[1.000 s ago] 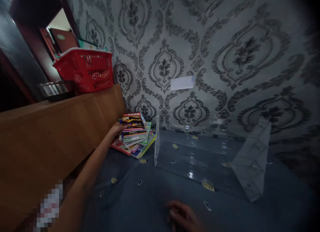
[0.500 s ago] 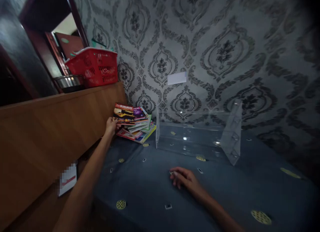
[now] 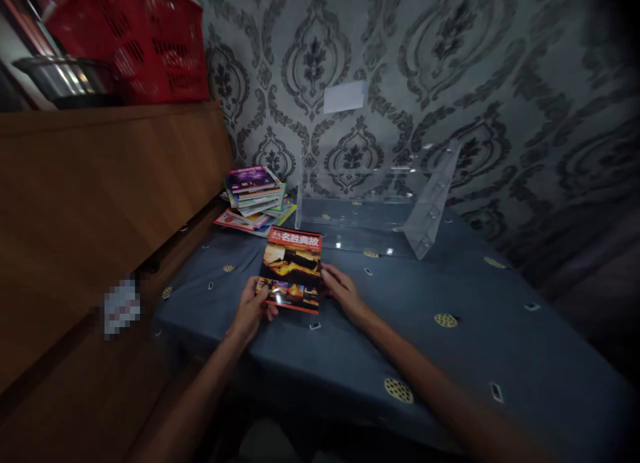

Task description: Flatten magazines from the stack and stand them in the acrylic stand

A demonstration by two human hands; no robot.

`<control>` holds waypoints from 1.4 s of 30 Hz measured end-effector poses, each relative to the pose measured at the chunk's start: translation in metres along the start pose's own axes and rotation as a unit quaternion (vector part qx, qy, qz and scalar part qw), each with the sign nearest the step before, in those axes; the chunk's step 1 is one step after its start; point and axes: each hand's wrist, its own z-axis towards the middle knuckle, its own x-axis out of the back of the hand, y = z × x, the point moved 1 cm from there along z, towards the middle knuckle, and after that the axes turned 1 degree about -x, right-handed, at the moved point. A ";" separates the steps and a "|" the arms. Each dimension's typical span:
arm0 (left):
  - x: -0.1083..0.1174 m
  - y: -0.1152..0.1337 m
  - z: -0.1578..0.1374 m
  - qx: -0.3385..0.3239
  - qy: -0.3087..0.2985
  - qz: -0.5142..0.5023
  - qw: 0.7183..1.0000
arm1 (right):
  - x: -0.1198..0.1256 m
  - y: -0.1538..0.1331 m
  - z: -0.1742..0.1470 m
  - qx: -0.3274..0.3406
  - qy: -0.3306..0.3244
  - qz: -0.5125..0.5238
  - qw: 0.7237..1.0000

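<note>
A book (image 3: pixel 291 266) with a red, black and gold cover is held up over the cloth-covered table (image 3: pixel 400 343), its front facing me. My left hand (image 3: pixel 251 310) grips its lower left corner, thumb on the cover. At the right edge, my right hand (image 3: pixel 343 290) has its fingers closed on the book, the fingertips partly hidden behind it. Beyond it to the left lies an uneven pile of books (image 3: pixel 257 200), a purple one on top. A clear acrylic rack (image 3: pixel 427 210) stands behind, against the wall.
A wooden panel (image 3: pixel 115 183) runs along the left, with a red plastic basket (image 3: pixel 135 43) and a metal pot (image 3: pixel 75 80) on top. A white paper (image 3: pixel 345 96) is on the patterned wall. A blurred pale item (image 3: pixel 123 306) lies low at left.
My left hand has brought the book from the pile toward the middle, nearer me. My right hand has moved up to its right edge. The view has tilted down.
</note>
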 end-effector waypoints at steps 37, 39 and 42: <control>-0.023 -0.022 0.063 -0.216 -0.066 0.667 0.710 | -0.008 -0.009 -0.003 0.116 -0.079 -0.604 0.785; -0.023 -0.022 0.062 -0.220 -0.065 0.673 0.703 | -0.006 -0.007 -0.003 0.095 -0.053 -0.615 0.781; -0.023 -0.022 0.060 -0.225 -0.066 0.680 0.695 | -0.006 -0.004 -0.006 0.075 -0.005 -0.623 0.778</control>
